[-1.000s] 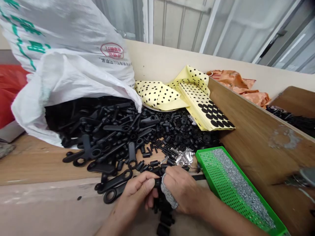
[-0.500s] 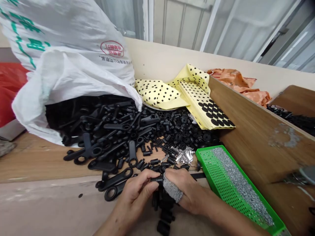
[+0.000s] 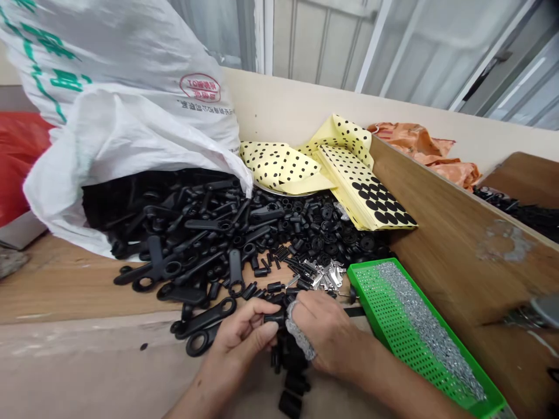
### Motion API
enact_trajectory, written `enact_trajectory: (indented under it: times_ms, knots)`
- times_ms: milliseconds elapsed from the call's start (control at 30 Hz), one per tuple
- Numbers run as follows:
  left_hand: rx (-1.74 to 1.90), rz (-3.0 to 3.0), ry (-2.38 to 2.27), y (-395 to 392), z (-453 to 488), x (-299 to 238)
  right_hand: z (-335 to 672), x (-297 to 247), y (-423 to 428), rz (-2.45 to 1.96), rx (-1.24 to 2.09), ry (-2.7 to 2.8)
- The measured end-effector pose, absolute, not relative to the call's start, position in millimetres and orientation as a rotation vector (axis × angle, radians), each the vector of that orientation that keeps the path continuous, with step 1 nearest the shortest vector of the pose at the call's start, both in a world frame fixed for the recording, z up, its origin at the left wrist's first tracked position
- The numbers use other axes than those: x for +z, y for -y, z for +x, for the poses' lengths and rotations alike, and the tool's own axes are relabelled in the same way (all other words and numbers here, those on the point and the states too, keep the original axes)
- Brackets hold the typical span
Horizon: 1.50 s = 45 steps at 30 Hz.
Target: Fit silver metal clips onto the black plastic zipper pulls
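My left hand (image 3: 242, 331) pinches a small black plastic cylinder (image 3: 274, 318) between thumb and fingers. My right hand (image 3: 328, 331) closes on the cylinder's other end from the right, and a grey knitted finger cot (image 3: 299, 331) covers one of its fingers. Just behind my hands spreads a heap of black plastic pull tabs and small moulded parts (image 3: 209, 244), spilling from a white woven sack (image 3: 131, 122). Below my hands, a short row of black cylinders (image 3: 290, 378) lies on the pale bench surface, partly hidden by my fingers.
A green perforated tray (image 3: 406, 331) holding small silver metal pieces sits to my right, with loose silver clips (image 3: 325, 276) above it. Yellow sheets of black dots (image 3: 362, 192), a wooden partition (image 3: 454, 233) and orange plastic (image 3: 419, 148) lie beyond.
My right hand has turned slightly, bringing the finger cot further left and up against the cylinder. The left hand still holds the cylinder, and the heap looks unchanged.
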<state>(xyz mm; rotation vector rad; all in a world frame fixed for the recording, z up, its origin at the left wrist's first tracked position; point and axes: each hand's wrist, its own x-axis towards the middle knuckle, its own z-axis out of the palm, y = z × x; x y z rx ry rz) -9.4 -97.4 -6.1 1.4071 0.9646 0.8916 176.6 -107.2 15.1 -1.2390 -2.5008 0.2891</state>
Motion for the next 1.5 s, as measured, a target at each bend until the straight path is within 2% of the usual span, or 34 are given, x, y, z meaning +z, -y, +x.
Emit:
enact_trajectory:
  times_ms: [100,367,567,667,767,1000,1133,1267,1500]
  knots:
    - [0.871,1.217,-0.933,99,-6,-5,177,14,107,-1.229,0.192,2.506]
    - [0.91,1.481,-0.965,98,-8,-11,174,26,109,-1.281,0.975,2.2]
    - [0.942,1.818,-1.019,101,-13,-17,174,22,111,-1.364,1.106,2.073]
    - [0.943,1.8,-1.041,101,-14,-13,172,20,111,-1.353,1.179,1.997]
    - [0.923,1.626,-0.999,99,-15,-6,170,22,109,-1.277,1.166,2.013]
    - [0.867,1.501,-1.076,100,-16,-2,171,17,110,-1.24,0.879,2.275]
    - [0.933,1.621,-1.11,110,-17,-11,165,20,113,-1.331,1.07,2.084]
    - [1.06,1.791,-1.114,115,-18,-18,157,21,117,-1.418,1.09,1.958]
    - [1.02,2.075,-1.148,91,-30,-19,169,24,89,-1.432,1.046,2.219]
